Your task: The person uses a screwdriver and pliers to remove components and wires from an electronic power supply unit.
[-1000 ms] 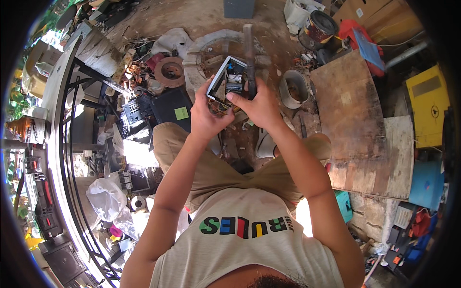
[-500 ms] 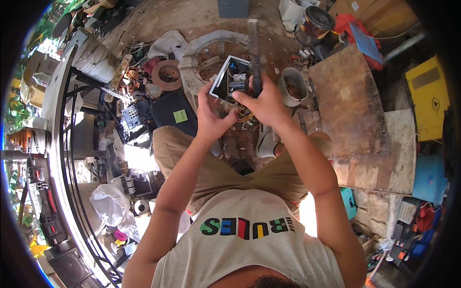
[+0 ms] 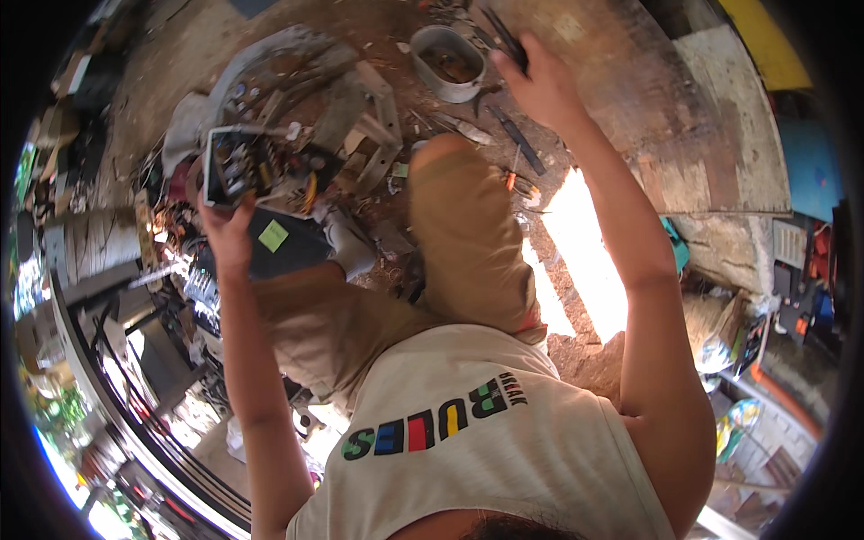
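My left hand (image 3: 227, 223) is closed on the near edge of an open power supply unit (image 3: 214, 171), a metal case with electronic parts and loose wires inside. It is held over the clutter to the left, above a dark flat panel (image 3: 292, 247) with a green note. My right hand (image 3: 547, 85), far over to the right, is wrapped round a dark long-handled tool (image 3: 506, 40); motion blur hides its exact kind. That hand is close to a wooden board (image 3: 630, 67) and a bucket (image 3: 423, 67).
Another dark bar-shaped tool (image 3: 520, 142) lies on the dirt floor near my knee. A ring-shaped pale frame (image 3: 238, 67) sits at the far left, with scrap inside. A metal frame rack (image 3: 103, 373) runs along the left. A blue container (image 3: 810, 166) stands at the right.
My hands have come apart: the right has swung to the right with the tool, while the left keeps the power supply unit. The whole view has turned, and my legs have shifted.
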